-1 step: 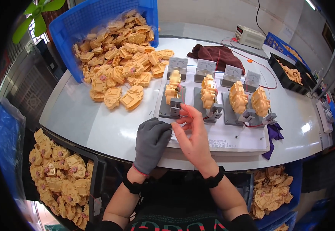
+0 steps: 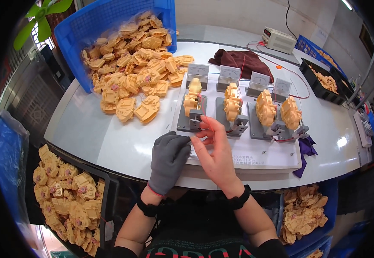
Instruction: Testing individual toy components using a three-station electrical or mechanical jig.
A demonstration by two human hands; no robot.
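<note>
From the head camera, the gloved left hand point(image 2: 168, 161) rests curled on the white table point(image 2: 122, 146), its grip loosely closed on nothing visible. The bare right hand point(image 2: 215, 152) lies just beside it, fingers point(image 2: 207, 124) spread open and touching the grey clamp point(image 2: 195, 118) of the leftmost fixture, where a tan plastic part point(image 2: 192, 98) stands. More tan parts point(image 2: 135, 64) spill from a blue crate point(image 2: 109, 17) behind.
</note>
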